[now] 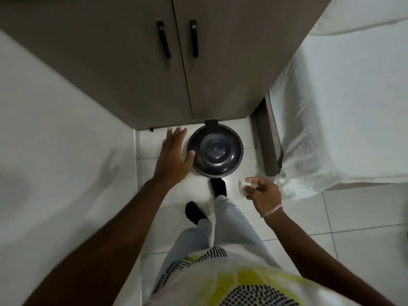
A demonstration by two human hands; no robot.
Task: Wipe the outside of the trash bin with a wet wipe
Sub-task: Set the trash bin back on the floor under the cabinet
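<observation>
A small round dark trash bin (215, 150) with a domed lid stands on the white tiled floor, against the foot of a grey cabinet. My left hand (174, 154) hovers at the bin's left side, fingers spread, thumb near the lid's rim; whether it touches is unclear. My right hand (262, 189) is lower right of the bin, apart from it, fingers closed on a crumpled white wet wipe (244, 186). The bin's side walls are hidden under the lid from this angle.
The grey cabinet (154, 74) with two dark handles rises behind the bin. A bed with white sheets (342, 107) stands at the right, a white wall at the left. My two dark-socked feet (218, 186) stand just before the bin.
</observation>
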